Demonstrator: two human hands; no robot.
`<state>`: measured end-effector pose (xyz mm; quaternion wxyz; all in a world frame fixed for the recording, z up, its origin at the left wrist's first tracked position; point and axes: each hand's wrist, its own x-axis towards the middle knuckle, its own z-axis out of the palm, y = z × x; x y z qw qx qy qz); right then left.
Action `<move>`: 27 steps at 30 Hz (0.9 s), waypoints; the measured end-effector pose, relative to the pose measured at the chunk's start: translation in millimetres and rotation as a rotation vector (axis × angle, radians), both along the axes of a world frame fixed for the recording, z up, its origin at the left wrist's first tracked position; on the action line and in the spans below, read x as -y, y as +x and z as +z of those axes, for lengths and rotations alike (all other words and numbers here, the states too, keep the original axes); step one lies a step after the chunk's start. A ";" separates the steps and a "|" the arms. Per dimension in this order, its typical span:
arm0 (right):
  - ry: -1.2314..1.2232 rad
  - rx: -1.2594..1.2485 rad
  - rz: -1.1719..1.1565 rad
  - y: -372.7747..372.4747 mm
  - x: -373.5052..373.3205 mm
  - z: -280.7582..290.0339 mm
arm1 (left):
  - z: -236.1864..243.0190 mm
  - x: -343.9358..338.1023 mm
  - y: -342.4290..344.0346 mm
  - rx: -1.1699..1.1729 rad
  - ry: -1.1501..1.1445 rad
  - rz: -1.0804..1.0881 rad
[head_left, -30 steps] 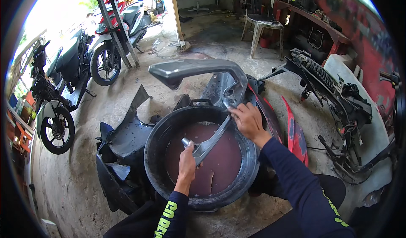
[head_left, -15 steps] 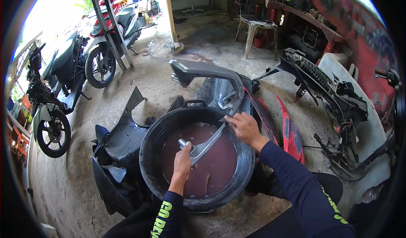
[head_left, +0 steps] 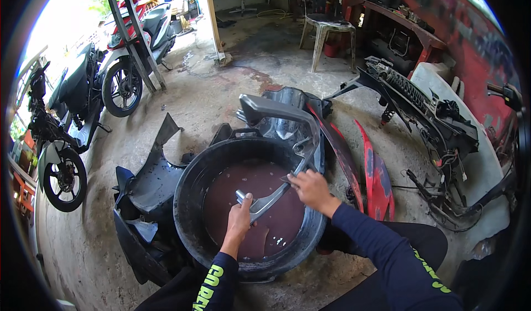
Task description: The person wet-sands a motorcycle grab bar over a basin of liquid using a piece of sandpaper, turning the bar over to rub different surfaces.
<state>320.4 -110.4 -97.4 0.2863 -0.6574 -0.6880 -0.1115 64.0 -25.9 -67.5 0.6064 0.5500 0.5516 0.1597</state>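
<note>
In the head view, my left hand (head_left: 239,221), just below the centre of the frame, is closed around the lower end of a dark grey, curved, rail-like part (head_left: 313,124). My thumb lies along its top, near a short silvery round stub. The part slants up to the right across a large round black plastic tub (head_left: 186,192), then bends back left, its blunt angular end above the tub's far rim. My right hand (head_left: 311,189), right of centre, has its fingers bent and pinched on a small dark flat piece (head_left: 284,179) against the part's arm; I cannot make out what that piece is.

Murky reddish-brown liquid (head_left: 229,181) lies in the tub, below the part, with a few pale flecks on it. Left of the tub, black plastic body panels (head_left: 157,186) lie on the grey concrete floor (head_left: 99,222); to its right are long, pointed red panels (head_left: 376,178) with worn, dark patches.

A black motorcycle frame with a coil spring (head_left: 406,95) fills the right side. In the upper left stands a red and white scooter (head_left: 124,51), and at the upper middle a grimy white plastic chair (head_left: 326,21).
</note>
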 end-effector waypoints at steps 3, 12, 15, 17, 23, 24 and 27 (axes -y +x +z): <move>0.009 0.145 -0.167 24.7 -7.3 22.7 | -6.0 1.7 -1.7 -0.011 0.039 0.036; -0.025 0.126 -0.106 15.1 -9.8 -5.8 | 5.8 -5.8 1.4 -0.096 0.138 -0.022; -0.039 0.010 -0.044 14.9 -11.6 9.5 | 5.1 -9.8 -5.0 -0.113 0.138 -0.014; -0.016 -0.023 -0.183 28.8 -17.1 10.5 | 5.2 -11.2 -4.4 -0.123 0.138 -0.012; -0.065 -0.143 -0.156 19.0 -18.1 4.6 | 1.5 -9.1 -5.7 -0.067 0.074 0.026; -0.042 -0.149 -0.222 20.3 -19.9 5.2 | 0.8 -9.5 -5.8 -0.070 0.075 0.026; -0.027 -0.399 0.046 -6.6 -13.5 -16.9 | -1.9 -12.9 -4.0 -0.066 0.078 0.024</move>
